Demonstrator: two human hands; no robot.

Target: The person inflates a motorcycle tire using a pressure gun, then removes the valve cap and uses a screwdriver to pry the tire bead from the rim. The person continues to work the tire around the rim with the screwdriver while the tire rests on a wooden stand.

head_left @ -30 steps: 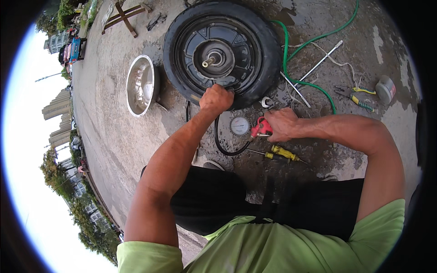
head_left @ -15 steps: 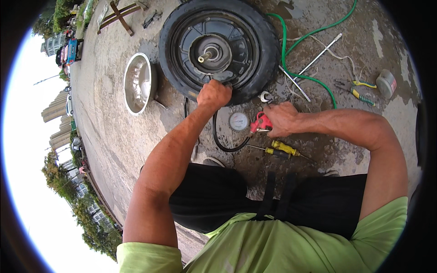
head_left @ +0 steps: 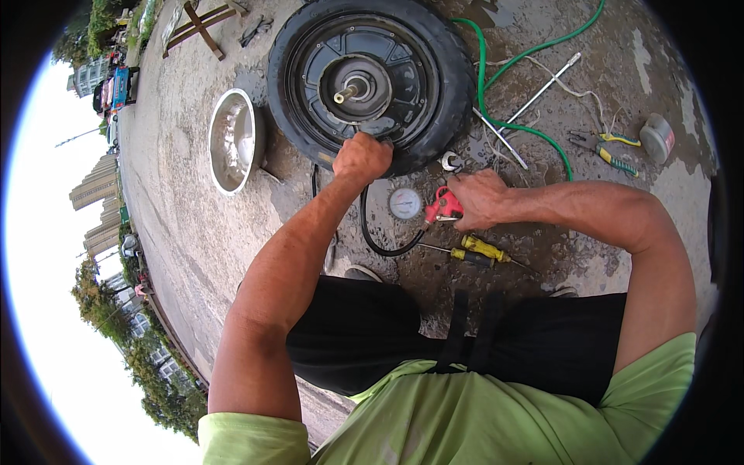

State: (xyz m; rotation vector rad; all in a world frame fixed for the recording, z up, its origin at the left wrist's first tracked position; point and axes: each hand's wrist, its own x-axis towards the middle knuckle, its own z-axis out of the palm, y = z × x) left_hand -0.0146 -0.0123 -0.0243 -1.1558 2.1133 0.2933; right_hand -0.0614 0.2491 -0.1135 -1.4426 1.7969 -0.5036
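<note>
A black-tyred hub-motor wheel (head_left: 434, 93) lies on its side on the ground, its axle pointing up. At its near rim my left hand (head_left: 363, 157) is closed, with what its fingers hold hidden from view. Below and to the right, my right hand (head_left: 479, 201) grips a red tyre inflator gun (head_left: 443, 206). A round white-faced gauge (head_left: 405, 204) sits at the gun's left. The gun's black hose (head_left: 372, 240) loops left and runs up toward my left hand, where its end is out of sight. An open-end wrench (head_left: 451, 161) shows just above my right hand.
Two yellow-handled screwdrivers (head_left: 486, 249) lie below the gun. A metal basin (head_left: 233, 143) stands left of the wheel. To the right are a green hose (head_left: 535, 133), a cross-shaped metal wrench (head_left: 542, 91), pliers (head_left: 618, 162) and a grey tub (head_left: 657, 139). A brown wooden cross-frame (head_left: 200, 31) lies far left.
The view has shifted very slightly. Both hands keep their places, the left at the wheel's rim and the right on the inflator gun.
</note>
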